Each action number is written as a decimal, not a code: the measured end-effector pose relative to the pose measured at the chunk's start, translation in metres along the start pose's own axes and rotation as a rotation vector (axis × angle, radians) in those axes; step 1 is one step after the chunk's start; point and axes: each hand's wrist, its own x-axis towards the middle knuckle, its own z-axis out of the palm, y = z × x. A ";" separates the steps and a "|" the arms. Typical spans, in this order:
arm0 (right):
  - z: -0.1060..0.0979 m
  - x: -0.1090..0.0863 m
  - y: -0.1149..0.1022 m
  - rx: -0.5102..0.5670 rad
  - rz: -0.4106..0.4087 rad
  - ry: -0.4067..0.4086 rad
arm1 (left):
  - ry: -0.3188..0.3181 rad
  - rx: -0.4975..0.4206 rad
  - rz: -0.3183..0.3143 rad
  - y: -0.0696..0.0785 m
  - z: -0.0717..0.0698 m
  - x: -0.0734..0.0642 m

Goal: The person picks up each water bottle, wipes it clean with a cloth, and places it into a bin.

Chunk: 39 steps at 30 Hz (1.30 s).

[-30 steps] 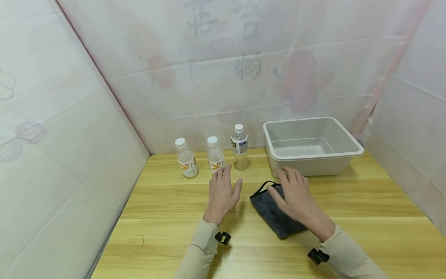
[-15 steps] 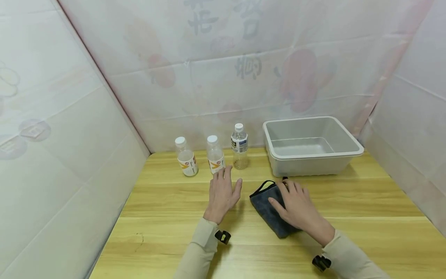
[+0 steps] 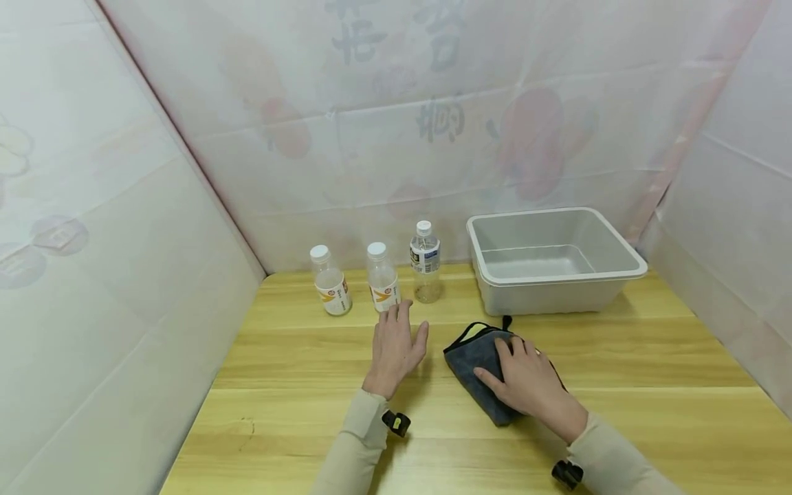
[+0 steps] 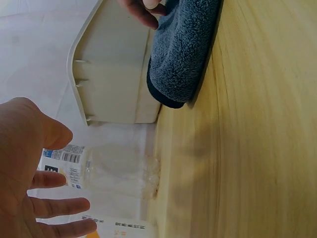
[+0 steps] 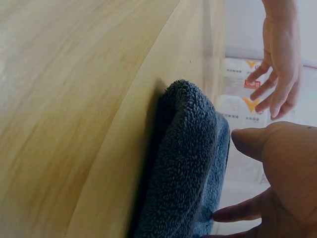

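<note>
A dark blue-grey folded towel [image 3: 476,375] with black edging and a corner loop lies on the wooden table; its fuzzy pile shows in the right wrist view [image 5: 181,163]. Over its right part is my right hand [image 3: 533,381], fingertips on the cloth, thumb spread to the left. In the right wrist view that thumb stands beside the towel, not curled round it. My left hand [image 3: 396,347] hovers over the table left of the towel, fingers extended and holding nothing. Just beyond its fingertips stands a clear white-capped bottle [image 3: 383,285] with an orange-and-white label.
Another white-capped bottle [image 3: 333,289] stands farther left. A clear bottle [image 3: 425,265] with a blue-and-white label is near the back wall. The grey plastic bin [image 3: 557,295] occupies the back right. Fabric walls [image 3: 346,172] close off the back and both sides.
My right hand has lowered onto the towel, its fingertips drawing back from the bin side and uncovering more of the towel's top edge. My left hand has stayed nearly still.
</note>
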 end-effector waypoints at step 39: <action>-0.001 0.015 -0.008 0.190 0.121 -0.172 | -0.111 0.009 -0.019 -0.005 0.008 -0.003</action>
